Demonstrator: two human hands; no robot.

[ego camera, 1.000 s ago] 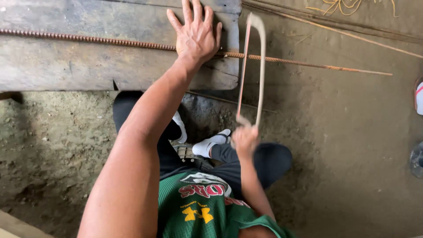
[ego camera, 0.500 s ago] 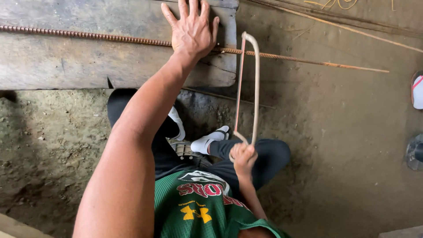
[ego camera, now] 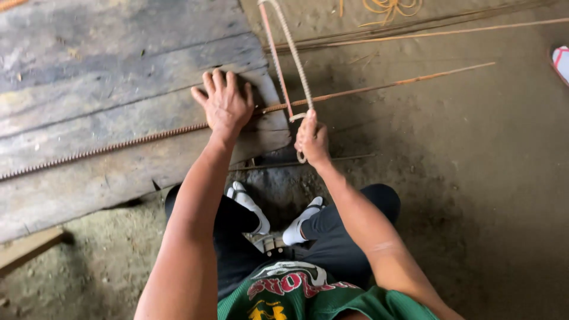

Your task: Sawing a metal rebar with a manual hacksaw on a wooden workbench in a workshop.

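**Inspector:** What is recorded, largest item first?

**Assistant:** A platform of weathered grey planks, coarse-grained and cracked, is seen over a packed earth floor. A long ribbed steel bar, rusted brown, is laid across the planks, its thinner-looking end projecting past the plank edge over the floor.

**Inspector:** And the hands?

**Assistant:** The left hand is spread flat, fingers splayed, pressed down on the bar at the plank edge; nothing is gripped. The right hand is closed in a fist round the handle of a hacksaw, whose narrow bowed frame is partly rope-wrapped. The saw crosses the bar just beside the planks.

**Inspector:** Smaller items?

**Assistant:** Loose thin rods are noted beyond.
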